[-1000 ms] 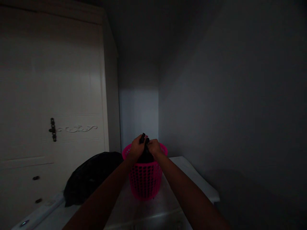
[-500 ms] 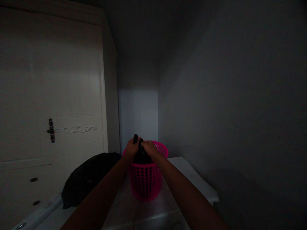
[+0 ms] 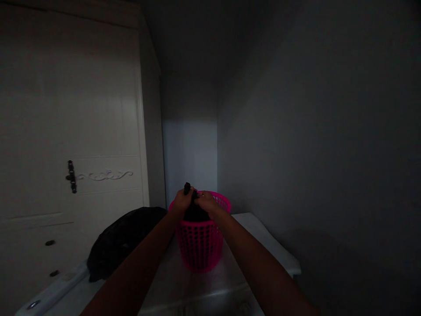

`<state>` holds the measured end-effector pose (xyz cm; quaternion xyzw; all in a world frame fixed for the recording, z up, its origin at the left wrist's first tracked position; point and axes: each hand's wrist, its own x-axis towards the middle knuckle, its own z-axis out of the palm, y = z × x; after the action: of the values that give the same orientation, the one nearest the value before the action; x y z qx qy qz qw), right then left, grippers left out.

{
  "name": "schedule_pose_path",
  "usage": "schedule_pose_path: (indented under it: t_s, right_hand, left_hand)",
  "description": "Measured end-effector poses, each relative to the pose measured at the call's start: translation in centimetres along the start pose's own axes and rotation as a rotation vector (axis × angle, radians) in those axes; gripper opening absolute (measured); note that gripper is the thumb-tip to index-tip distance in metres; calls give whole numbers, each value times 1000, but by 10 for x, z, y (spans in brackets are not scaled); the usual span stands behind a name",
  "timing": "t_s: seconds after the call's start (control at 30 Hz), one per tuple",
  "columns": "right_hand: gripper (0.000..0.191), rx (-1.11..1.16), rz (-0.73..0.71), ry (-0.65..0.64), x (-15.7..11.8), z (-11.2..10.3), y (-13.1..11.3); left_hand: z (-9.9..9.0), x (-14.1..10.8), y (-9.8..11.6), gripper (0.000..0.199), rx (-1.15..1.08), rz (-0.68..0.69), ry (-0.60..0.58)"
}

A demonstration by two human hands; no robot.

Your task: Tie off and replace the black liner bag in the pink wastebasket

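Note:
A pink plastic basket (image 3: 201,245) with a lattice of holes stands upright on a pale surface in front of me. Inside it sits a black plastic bag (image 3: 196,214), its top gathered up between my hands at the rim. My left hand (image 3: 183,201) is closed round the twisted neck of the bag, and a dark tip pokes out above the fingers. Close beside it, my right hand (image 3: 205,201) pinches the same gathered plastic. Dim light hides the finer finger detail and what the bag contains.
Another full black bag (image 3: 126,239) lies left of the basket, beside my left forearm. A pale wardrobe (image 3: 108,109) with a dark handle (image 3: 71,177) rises at the left. The white tabletop (image 3: 259,241) reaches towards the grey wall (image 3: 312,153) on the right.
Both hands stay at the bag's neck, with only a slight shift of the fingers. The view has tilted a little, so the basket sits slightly higher in the picture.

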<state>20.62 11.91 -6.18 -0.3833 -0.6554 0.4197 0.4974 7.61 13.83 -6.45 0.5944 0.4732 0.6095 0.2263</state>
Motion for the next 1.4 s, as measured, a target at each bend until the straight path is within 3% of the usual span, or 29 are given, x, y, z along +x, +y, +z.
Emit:
schedule_pose_path:
  t_s: [0.13, 0.27, 0.33, 0.43, 0.6, 0.73, 0.87, 1.03, 1.13, 1.27, 1.4]
  right_hand:
    - [17, 92, 112, 77, -1, -3, -6]
    - [37, 65, 111, 174, -2, -1, -5]
    - [40, -31, 43, 221, -1, 1, -1]
    - [29, -164, -112, 235, 4, 5, 4]
    - [29, -313, -320, 111, 7, 3, 1]
    - [34, -678, -407, 141, -6, -4, -12]
    - [13, -932, -465, 99, -20, -12, -27]
    - [18, -926, -376, 169, -29, -36, -29]
    - [18, -868, -253, 225, -36, -65, -20]
    - [19, -888, -74, 208, -47, -100, -10]
    - [17, -1048, -129, 146, -48, -106, -14]
  left_hand:
    - [1, 2, -1, 56, 33, -28, -29]
    - [0, 6, -1, 43, 119, -50, 32]
    - [-2, 7, -1, 40, 163, -67, 76]
    - [-3, 9, -1, 39, 200, -95, 132]
    - [-5, 13, -4, 34, 199, -176, 180]
    - [-6, 14, -3, 31, 174, -220, 181]
    - [-3, 14, 5, 34, 132, -214, 118]
    - [-15, 18, 18, 40, 164, -158, 33]
    - [-38, 16, 16, 36, 249, -152, 51]
    - [-69, 2, 2, 34, 336, -191, 79]
    - [-77, -17, -8, 33, 347, -192, 60]
